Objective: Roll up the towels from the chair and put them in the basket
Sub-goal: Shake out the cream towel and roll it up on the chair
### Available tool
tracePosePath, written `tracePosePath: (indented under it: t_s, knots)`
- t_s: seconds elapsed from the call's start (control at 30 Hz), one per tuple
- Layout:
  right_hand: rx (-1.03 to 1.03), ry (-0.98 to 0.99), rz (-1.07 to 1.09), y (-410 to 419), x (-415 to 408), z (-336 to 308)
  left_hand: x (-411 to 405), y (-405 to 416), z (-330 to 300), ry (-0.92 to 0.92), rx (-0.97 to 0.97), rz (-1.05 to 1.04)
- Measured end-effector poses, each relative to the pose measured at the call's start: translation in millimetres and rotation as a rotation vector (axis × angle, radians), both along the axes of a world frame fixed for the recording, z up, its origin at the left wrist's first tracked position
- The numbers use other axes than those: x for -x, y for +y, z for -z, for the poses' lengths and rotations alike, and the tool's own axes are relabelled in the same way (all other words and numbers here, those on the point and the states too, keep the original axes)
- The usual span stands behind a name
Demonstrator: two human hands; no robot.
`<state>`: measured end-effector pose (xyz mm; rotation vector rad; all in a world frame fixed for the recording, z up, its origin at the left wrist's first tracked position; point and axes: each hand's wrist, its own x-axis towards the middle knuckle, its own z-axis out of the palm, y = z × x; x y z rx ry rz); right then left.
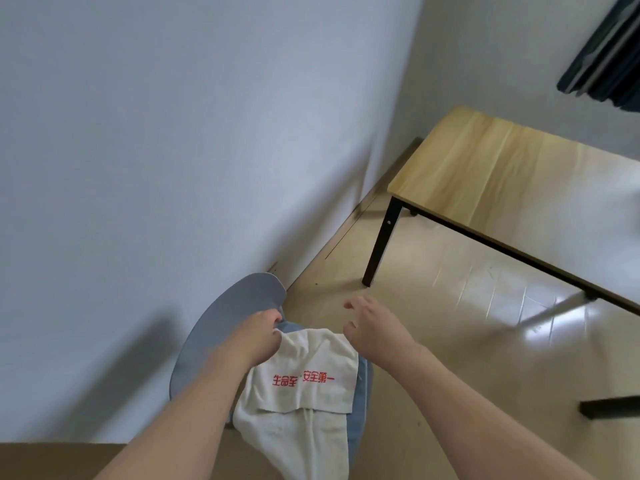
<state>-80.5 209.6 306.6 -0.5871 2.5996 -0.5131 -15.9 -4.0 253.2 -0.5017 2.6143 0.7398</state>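
White towels (304, 386) are seen draped over a grey-blue chair (221, 327) set against a pale wall (173, 133). Red printed characters are shown on the top towel. Its upper left corner is pinched by the left hand (259, 336), fingers curled around the cloth. The right hand (372, 325) is held just above the towel's right corner, fingers spread and relaxed, nothing gripped. A wooden table (502, 174) with black legs is seen farther right on a glossy floor (450, 341).
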Motion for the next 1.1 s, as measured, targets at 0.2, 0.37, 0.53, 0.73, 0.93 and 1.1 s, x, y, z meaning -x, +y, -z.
tracePosePath:
  t_s: [0.2,0.37,0.53,0.73,0.93,1.1]
  knots:
    - [-0.142,-0.144,-0.004,0,-21,170,-26,12,162,-0.239,-0.067,0.177]
    - [-0.164,-0.175,-0.015,9,-48,315,-50,23,309,-0.146,-0.106,0.240]
    - [-0.134,-0.066,-0.034,19,-63,419,-64,39,406,0.039,0.129,0.344]
    - [-0.067,0.233,-0.049,27,-71,479,-68,38,455,0.528,0.318,0.277]
    - [0.104,0.411,0.137,42,-83,445,-72,25,412,0.606,0.026,-0.015]
    - [0.147,0.442,0.142,40,-118,371,-102,8,354,0.627,-0.012,0.026]
